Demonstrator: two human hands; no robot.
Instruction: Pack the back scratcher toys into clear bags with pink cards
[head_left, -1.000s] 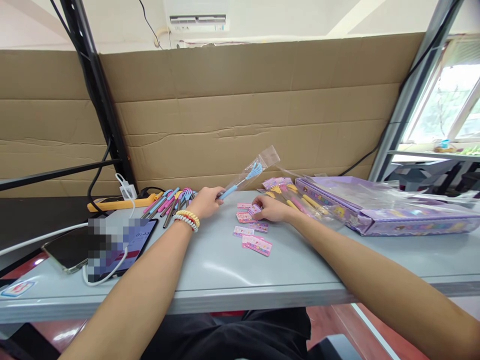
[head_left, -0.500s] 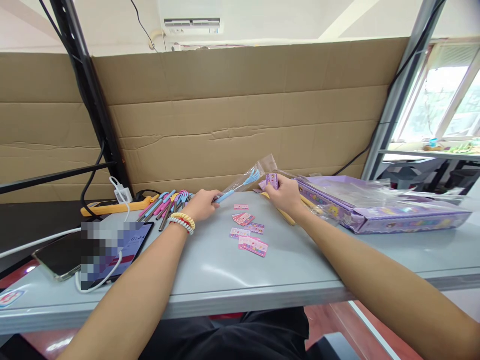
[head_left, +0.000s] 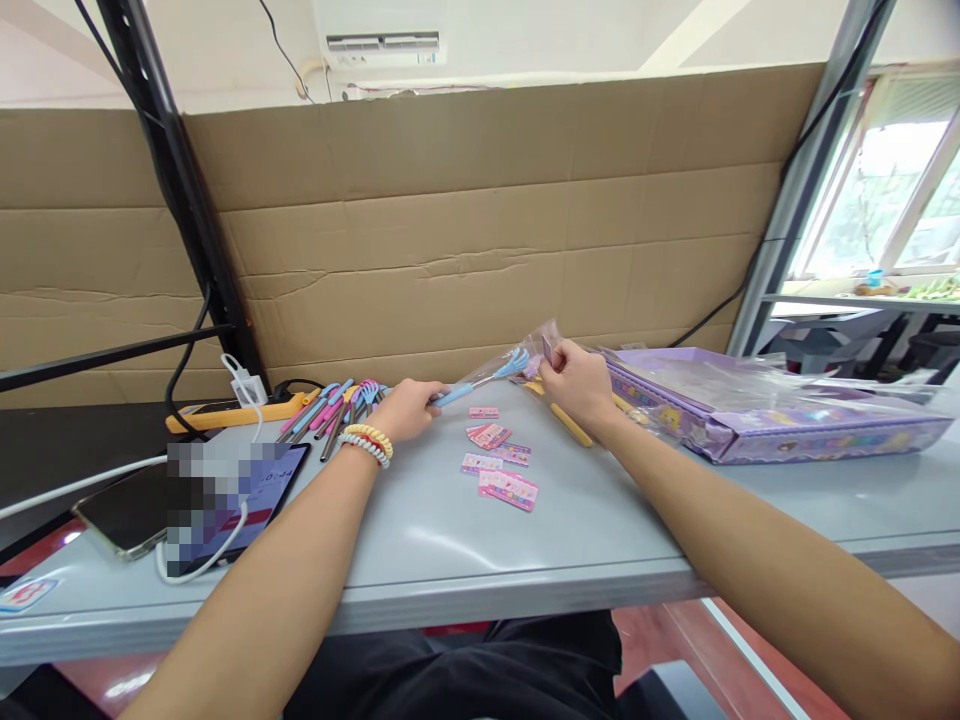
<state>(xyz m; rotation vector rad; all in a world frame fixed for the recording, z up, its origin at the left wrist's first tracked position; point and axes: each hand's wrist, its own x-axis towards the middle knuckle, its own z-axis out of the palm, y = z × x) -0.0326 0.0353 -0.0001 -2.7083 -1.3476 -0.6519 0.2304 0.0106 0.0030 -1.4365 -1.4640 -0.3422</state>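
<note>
My left hand is closed around the handle end of a light blue back scratcher, whose claw-shaped head points right inside a clear plastic bag. At the bag's far end, my right hand pinches a small purple card, seen nearly edge-on. Whether the card is inside the bag or against it, I cannot tell. Below, on the grey table, lie several small pink and purple cards. Beside my left hand is a heap of colourful back scratchers.
A purple box with clear plastic bags on it stands at the right. Yellow sticks lie below my right hand. Left are a phone, a tablet and a white cable. Cardboard walls off the back.
My right hand has moved slightly right and down, turning the purple card from face-on to nearly edge-on at the bag's end. The bagged back scratcher has tipped lower; my left hand keeps its grip.
</note>
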